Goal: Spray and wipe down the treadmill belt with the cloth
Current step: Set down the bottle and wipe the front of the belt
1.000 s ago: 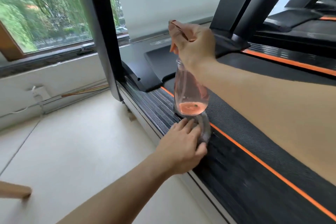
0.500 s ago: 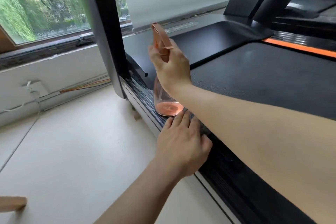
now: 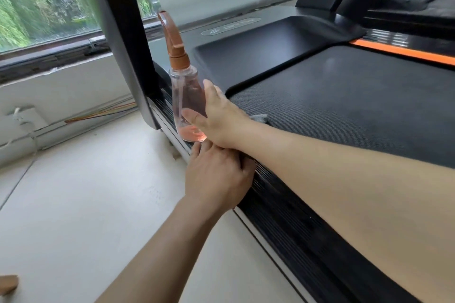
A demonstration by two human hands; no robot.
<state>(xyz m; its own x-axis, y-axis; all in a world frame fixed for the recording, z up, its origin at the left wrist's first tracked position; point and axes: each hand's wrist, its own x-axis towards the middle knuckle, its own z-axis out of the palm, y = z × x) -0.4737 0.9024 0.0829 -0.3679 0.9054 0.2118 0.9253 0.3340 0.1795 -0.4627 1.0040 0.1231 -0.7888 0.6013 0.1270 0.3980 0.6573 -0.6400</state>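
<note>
- The right hand [image 3: 219,118] grips the lower body of a spray bottle [image 3: 186,96]. The thumb lies across the near face and the fingers wrap round the far side.
- The spray bottle is clear, with a little pink liquid in its base and an orange-brown trigger head on top. It stands nearly upright at the left edge of the treadmill, over the ribbed side rail [image 3: 283,204]. Whether its base touches the rail cannot be told.
- The left hand [image 3: 216,177] lies palm down on the side rail, just near of the bottle, fingers fairly straight and holding nothing visible. Its fingertips are hidden under the right wrist.
- A small corner of grey cloth [image 3: 261,117] shows on the treadmill belt [image 3: 344,106], just right of the right wrist. The rest is covered by the arm, so what touches it cannot be told.
- The treadmill belt is dark and textured, filling the right of the scene, with the right forearm crossing over its near part.
- An orange stripe [image 3: 403,53] runs along the far right edge of the belt.
- The black motor cover [image 3: 258,56] sits at the far end of the belt.
- A dark upright post [image 3: 120,32] rises from the left rail, just left of the bottle.
- A pale floor [image 3: 86,204] lies to the left, with a window [image 3: 44,2] above the far wall showing green trees.
</note>
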